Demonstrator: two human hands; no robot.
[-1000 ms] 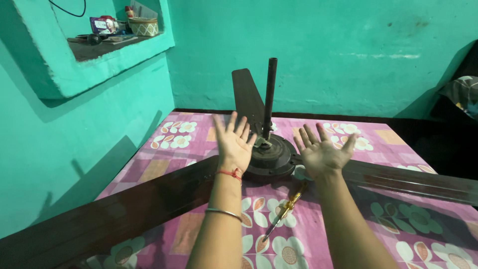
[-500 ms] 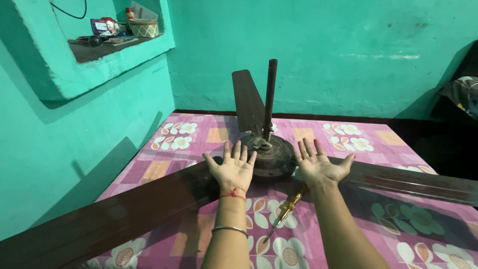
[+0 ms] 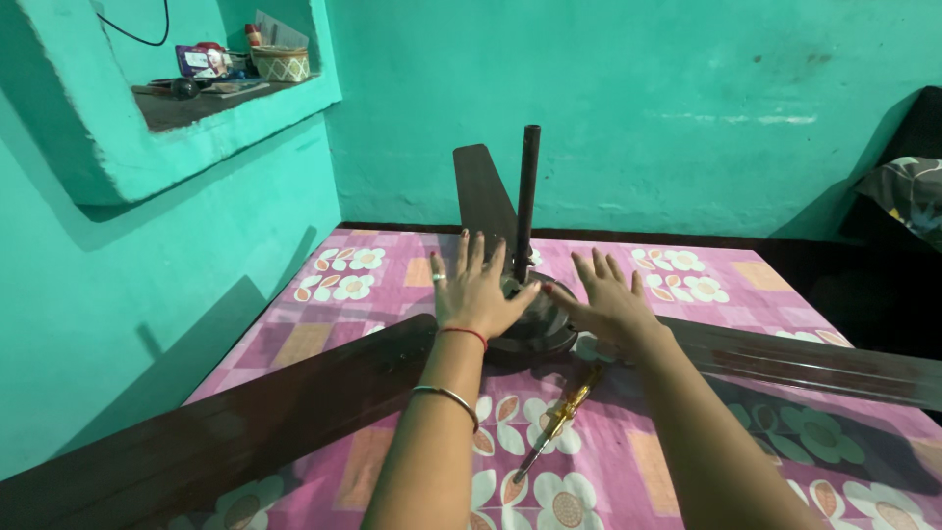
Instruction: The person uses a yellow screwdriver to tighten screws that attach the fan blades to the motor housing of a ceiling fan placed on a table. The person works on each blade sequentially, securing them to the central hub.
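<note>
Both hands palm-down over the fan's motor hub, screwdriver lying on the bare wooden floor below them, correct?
Not quite. The screwdriver lies on the pink flowered cloth, not bare floor, as the head view shows. Left hand and right hand are palm-down over the motor hub.

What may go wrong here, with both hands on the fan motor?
1. The screwdriver lies loose by the right forearm; an elbow may knock it off the bed.
2. Turning the motor housing may swing the long blades toward the wall.
3. The upright rod stands close to the left hand.
</note>
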